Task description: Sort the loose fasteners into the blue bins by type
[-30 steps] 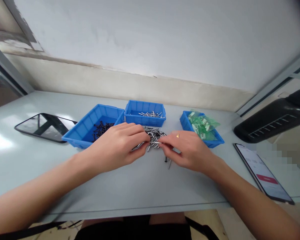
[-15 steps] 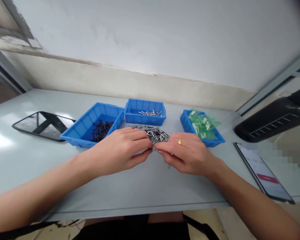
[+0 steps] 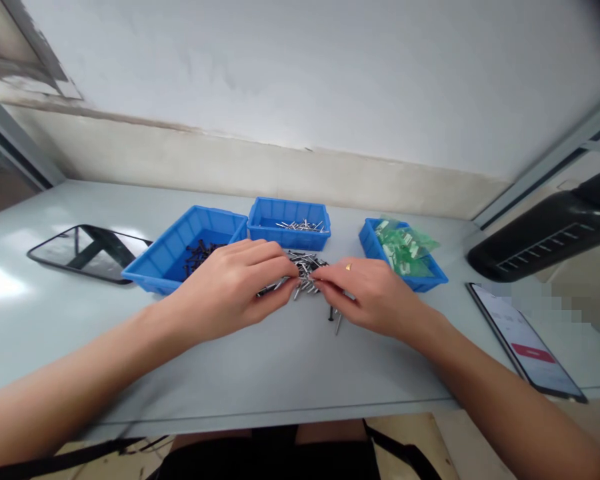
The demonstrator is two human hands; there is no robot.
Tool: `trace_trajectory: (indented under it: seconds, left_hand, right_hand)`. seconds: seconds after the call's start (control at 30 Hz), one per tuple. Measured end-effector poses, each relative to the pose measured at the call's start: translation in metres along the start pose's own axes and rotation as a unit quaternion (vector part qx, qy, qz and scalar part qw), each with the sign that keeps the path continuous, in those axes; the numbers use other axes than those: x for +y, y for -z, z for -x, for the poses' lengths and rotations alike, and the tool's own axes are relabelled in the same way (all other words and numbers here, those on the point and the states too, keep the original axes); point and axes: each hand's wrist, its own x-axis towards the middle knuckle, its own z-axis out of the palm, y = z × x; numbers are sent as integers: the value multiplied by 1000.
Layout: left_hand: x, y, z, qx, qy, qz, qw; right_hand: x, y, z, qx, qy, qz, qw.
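A pile of silver and black screw-like pieces point(image 3: 306, 285) lies on the table between my two hands. My left hand point(image 3: 240, 283) reaches in from the left, thumb and forefinger pinched at the pile's edge. From the other side comes my right hand point(image 3: 377, 293), wearing a gold ring, its fingertips also pinched together over the pile. What either pinch holds is too small to make out. Below my right fingers a black screw point(image 3: 331, 314) and a thin silver piece point(image 3: 339, 324) stick out on the table.
Behind my left hand stands a blue bin point(image 3: 153, 272) with black screws. A second blue bin point(image 3: 287, 238) holds silver pins. At the right, a blue bin point(image 3: 427, 285) carries green packets point(image 3: 407, 248). A phone point(image 3: 527, 347), black bottle point(image 3: 545, 230) and black-framed panel point(image 3: 87, 253) flank them.
Both hands have shifted slightly up and my fingertips have drawn a little apart, showing more of the pile. The black screw below my right hand has come into view.
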Motion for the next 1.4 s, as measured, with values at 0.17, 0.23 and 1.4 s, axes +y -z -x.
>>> trace_trajectory:
  seconds: [0.17,0.23,1.4]
  left_hand:
    - [2,-1,-2,11,-37,-4,999]
    - [2,0,-2,7,-48,-7,999]
    - [7,0,-1,-77,-9,113,991]
  right_hand:
    - [-1,-3,-1,-50,10,-8,999]
    - [-1,-4,-1,-64,9,-8,998]
    - [-8,2,0,117,122,20,985]
